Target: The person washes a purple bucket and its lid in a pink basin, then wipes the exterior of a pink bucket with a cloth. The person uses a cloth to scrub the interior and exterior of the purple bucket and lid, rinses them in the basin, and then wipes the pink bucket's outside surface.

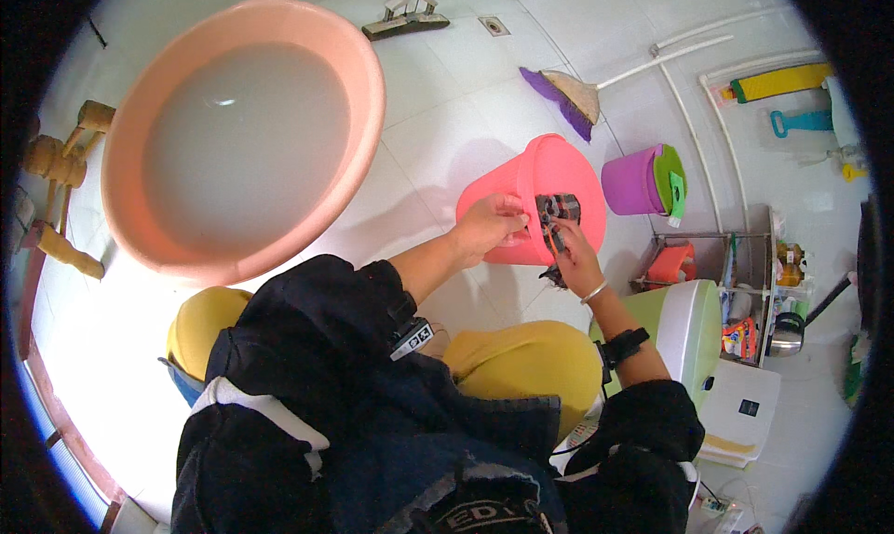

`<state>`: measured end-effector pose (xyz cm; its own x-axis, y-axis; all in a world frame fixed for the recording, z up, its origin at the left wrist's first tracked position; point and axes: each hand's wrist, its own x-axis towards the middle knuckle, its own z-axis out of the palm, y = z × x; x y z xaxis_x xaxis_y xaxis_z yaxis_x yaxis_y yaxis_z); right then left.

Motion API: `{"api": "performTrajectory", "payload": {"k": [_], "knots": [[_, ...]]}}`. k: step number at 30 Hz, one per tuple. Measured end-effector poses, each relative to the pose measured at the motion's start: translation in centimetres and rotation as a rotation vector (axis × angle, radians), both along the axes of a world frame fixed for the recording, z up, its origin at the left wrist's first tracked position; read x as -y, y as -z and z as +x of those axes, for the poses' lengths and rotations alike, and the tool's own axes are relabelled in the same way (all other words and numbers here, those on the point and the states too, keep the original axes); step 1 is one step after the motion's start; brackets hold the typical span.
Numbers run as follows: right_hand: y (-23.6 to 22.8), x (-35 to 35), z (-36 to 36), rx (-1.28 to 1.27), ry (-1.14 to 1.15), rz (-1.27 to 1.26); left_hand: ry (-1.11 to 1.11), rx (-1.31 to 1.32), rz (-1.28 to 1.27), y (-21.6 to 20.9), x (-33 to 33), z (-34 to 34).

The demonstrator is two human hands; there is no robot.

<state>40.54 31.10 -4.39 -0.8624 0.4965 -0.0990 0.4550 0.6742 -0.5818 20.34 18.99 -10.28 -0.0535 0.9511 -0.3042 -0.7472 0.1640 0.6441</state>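
In front of me stands a pink plastic bin (498,185) with a raised rim. At the near left part of its rim is my left hand (494,225), its fingers bent and pinched against the edge. My right hand (577,259) is closed on a dark crumpled piece (559,208) with a lighter pattern, over the bin's mouth. Whether that piece is cloth or plastic film I cannot tell. A dark end of it seems to hang down below the hand, outside the bin.
A large peach tub (371,115) of cloudy water stands at the left. Ahead lie a squeegee head (407,24) and a purple-bristled broom (568,96). Right of the bin are a purple bucket (630,182), a metal rack (722,245) and a pale green bin (666,320). Wooden stools (58,162) stand far left.
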Motion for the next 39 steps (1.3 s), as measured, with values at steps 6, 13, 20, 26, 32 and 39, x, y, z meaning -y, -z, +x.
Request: {"api": "performTrajectory", "payload": {"k": [6,13,20,26,32,39], "knots": [[-2.0,-1.1,-2.2,0.151,-0.206,-0.027,-0.053,-0.09,0.059,-0.5,-0.3,-0.7],[-6.3,-0.4,-9.2,-0.288,0.183,-0.006,-0.194,-0.214,0.187,-2.5,0.2,-1.6],[-4.4,-2.5,-13.3,-0.09,-0.501,0.393,0.014,-0.179,0.131,-3.2,0.9,-1.9],[0.4,-10.4,-13.4,-0.073,0.077,0.192,-0.084,-0.178,0.187,-3.0,0.6,-2.0],[2.1,-8.6,-8.7,-0.064,0.067,0.189,-0.063,-0.383,0.14,-2.6,0.4,-2.6],[0.8,-0.8,-2.5,-0.009,-0.535,0.247,-0.108,-0.557,0.032,-2.5,1.0,-3.6]]}}
